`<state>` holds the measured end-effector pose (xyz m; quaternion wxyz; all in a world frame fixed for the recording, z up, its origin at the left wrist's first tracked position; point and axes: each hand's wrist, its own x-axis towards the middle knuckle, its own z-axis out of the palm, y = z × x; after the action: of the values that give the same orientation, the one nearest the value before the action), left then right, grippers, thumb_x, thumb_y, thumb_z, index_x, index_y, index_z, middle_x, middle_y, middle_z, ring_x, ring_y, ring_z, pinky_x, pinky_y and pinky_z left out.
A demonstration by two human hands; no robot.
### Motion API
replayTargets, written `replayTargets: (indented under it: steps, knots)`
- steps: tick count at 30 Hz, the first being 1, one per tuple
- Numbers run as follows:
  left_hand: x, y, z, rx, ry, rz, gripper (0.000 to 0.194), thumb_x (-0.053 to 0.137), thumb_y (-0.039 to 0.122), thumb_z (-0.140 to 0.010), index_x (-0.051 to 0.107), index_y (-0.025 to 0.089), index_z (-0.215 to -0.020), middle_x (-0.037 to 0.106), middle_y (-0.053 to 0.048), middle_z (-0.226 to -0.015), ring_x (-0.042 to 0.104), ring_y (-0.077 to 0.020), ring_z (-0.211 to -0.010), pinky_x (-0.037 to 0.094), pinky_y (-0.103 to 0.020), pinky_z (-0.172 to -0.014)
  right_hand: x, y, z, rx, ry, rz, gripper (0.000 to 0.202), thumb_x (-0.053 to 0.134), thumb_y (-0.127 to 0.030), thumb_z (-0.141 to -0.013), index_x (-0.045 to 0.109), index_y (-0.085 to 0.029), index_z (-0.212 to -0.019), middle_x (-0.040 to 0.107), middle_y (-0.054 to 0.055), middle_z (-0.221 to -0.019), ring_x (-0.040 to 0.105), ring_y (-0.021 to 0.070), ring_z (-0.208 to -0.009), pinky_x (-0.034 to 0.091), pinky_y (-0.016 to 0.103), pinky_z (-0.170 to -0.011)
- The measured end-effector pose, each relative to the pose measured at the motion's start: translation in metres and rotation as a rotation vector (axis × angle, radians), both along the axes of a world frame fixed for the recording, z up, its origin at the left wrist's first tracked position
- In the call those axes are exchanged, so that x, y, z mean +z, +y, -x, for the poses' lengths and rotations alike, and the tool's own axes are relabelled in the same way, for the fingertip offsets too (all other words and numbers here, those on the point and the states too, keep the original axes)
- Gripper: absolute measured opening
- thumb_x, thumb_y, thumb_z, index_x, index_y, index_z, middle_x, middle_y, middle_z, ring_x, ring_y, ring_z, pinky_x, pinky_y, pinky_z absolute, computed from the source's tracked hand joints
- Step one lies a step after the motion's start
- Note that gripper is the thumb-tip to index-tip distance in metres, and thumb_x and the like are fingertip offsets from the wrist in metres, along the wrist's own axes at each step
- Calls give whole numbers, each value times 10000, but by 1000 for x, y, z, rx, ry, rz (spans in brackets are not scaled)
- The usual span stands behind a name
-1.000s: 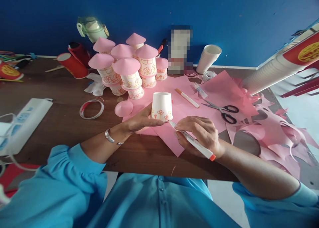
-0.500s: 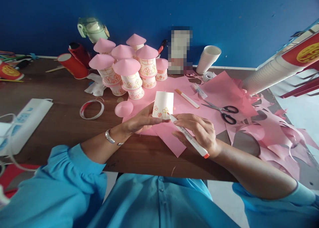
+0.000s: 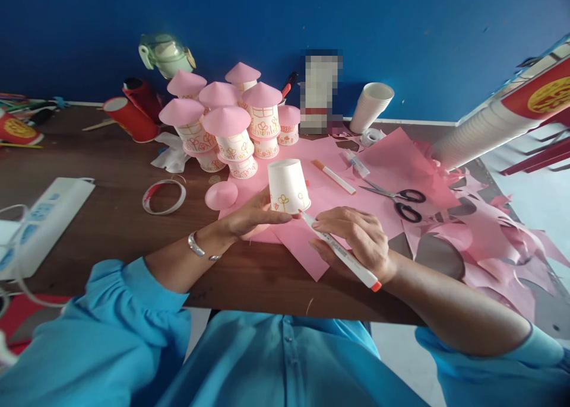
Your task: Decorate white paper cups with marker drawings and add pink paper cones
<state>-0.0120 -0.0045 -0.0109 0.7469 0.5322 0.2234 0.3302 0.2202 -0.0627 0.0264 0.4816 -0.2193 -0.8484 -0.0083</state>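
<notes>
My left hand [image 3: 256, 214] grips a white paper cup [image 3: 287, 184], turned upside down, with small orange and yellow flowers drawn near its rim. Some of its fingers are hidden behind the cup. My right hand [image 3: 356, 241] is closed round a white marker [image 3: 345, 254] with an orange end cap. The marker's tip is at the cup's rim; whether it touches I cannot tell. Beyond the cup stand several stacked cup towers [image 3: 227, 140] with pink cone roofs and drawn flowers. A loose pink cone [image 3: 221, 195] lies left of the cup.
Pink paper sheets [image 3: 307, 250] lie beneath the hands. To the right are black-handled scissors [image 3: 403, 202], a glue tube [image 3: 357, 162], an orange-capped marker [image 3: 335, 177] and paper scraps [image 3: 499, 264]. A tape roll [image 3: 164, 196] and a power strip [image 3: 47, 220] are left. Stacked cups [image 3: 372, 107] stand behind.
The paper cup has turned in my left hand, so its drawn flowers show in different places and its rounded side faces me. My right hand and marker have shifted slightly right and down.
</notes>
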Motion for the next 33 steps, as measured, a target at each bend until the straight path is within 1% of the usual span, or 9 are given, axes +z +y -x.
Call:
replayTargets:
  steps: [3,6,8,12,17,20,28,33]
  knots:
    - [1,1,-1,5,-23,4,374,879,282,-804,732,196,-1137,752,-65,-1048,703,-211,-978,596,-385,-931,-1,-1,0,5,2,12,220,724,-104,-928,631,-160,-1119,761,66,-837,767,200,-734,652,312,-646]
    - [3,1,-2,-14,-23,-7,332,877,268,-807,723,179,-1089,739,-65,-998,689,-200,-942,592,-365,-895,-3,-1,0,-9,1,25,233,712,-89,-916,633,-181,-1115,758,39,-827,763,190,-716,638,299,-633]
    - [5,1,-2,-20,-9,-1,365,879,272,-804,714,185,-1118,736,-63,-1006,684,-204,-947,583,-378,-898,-3,-1,1,-21,-4,34,233,705,-90,-917,633,-183,-1118,754,34,-821,760,189,-707,632,298,-627]
    - [8,-1,-3,-15,5,31,499,883,297,-796,676,207,-1241,729,-67,-1050,675,-229,-984,561,-418,-927,-2,-1,0,-29,-21,42,237,693,-79,-918,626,-182,-1120,752,36,-819,756,186,-699,636,298,-627]
    - [9,-2,-3,-30,26,77,578,903,312,-781,654,214,-1294,728,-73,-1097,683,-245,-1024,545,-436,-966,-1,-1,0,-30,-31,46,251,691,-70,-916,627,-171,-1137,753,48,-834,755,193,-708,635,305,-619]
    - [9,-3,-3,-28,31,82,592,906,319,-781,648,216,-1303,728,-74,-1111,684,-249,-1045,544,-443,-983,-2,-1,0,-30,-27,45,258,708,-61,-902,638,-162,-1128,752,54,-835,754,196,-703,631,305,-616]
    - [8,-2,-2,-35,48,85,663,917,342,-766,619,220,-1345,721,-77,-1138,692,-258,-1076,538,-476,-1023,-3,-1,-1,-57,-39,57,248,678,-91,-946,622,-202,-1161,765,29,-866,753,169,-712,636,292,-616]
    - [6,-3,-1,-27,59,75,632,915,330,-769,629,220,-1322,727,-76,-1119,696,-251,-1049,531,-469,-1019,-4,0,0,-60,-40,59,245,685,-86,-940,621,-203,-1145,767,32,-866,754,173,-706,636,295,-609]
